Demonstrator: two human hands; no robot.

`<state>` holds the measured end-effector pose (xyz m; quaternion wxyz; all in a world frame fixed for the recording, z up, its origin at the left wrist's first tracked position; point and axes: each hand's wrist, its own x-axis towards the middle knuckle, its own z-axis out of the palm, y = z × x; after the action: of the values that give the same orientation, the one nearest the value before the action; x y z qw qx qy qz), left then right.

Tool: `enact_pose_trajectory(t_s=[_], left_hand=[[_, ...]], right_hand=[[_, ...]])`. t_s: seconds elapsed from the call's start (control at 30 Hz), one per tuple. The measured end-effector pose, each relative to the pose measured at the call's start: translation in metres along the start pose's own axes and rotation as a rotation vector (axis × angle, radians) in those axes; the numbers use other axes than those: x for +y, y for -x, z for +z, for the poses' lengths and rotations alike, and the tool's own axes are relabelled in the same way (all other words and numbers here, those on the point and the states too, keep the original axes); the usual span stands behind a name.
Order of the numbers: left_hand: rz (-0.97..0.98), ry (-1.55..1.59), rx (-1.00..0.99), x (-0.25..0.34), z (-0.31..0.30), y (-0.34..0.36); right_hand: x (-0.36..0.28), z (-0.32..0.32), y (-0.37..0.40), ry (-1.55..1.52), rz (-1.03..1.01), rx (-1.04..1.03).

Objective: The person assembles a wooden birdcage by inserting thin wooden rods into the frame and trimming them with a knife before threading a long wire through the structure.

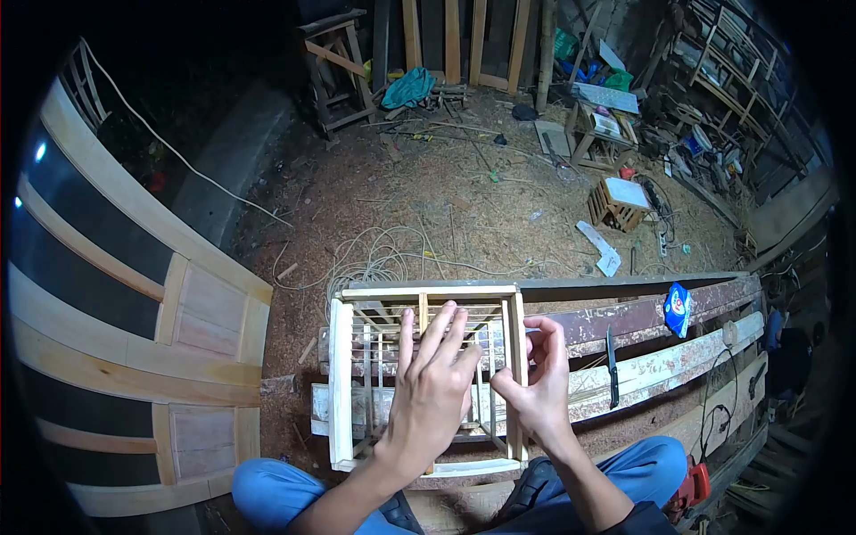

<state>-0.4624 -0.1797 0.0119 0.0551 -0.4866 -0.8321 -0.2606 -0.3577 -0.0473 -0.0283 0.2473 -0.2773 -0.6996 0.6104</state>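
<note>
Two hands are set on a slatted wooden cage frame (341,383), which is stood on the plank worktop (642,357) just ahead of the knees, its long axis running away from the body. The left hand (432,388) is laid flat across the top, fingers spread, nothing held. The right hand (538,383) is placed at the right upright (515,312) (grip narrow, thumb and fingers closed about that post).
</note>
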Motion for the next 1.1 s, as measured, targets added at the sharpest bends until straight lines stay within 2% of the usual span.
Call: enact_pose_trajectory(t_s=[0.47, 1.1], left_hand=[[0.009, -0.079, 0.000, 0.0039, 0.0060, 0.0046], [0.006, 0.009, 0.000, 0.0014, 0.0045, 0.0059]], right_hand=[[0.0023, 0.0001, 0.0028, 0.031, -0.047, 0.015], [0.0024, 0.0003, 0.0012, 0.042, -0.056, 0.020]])
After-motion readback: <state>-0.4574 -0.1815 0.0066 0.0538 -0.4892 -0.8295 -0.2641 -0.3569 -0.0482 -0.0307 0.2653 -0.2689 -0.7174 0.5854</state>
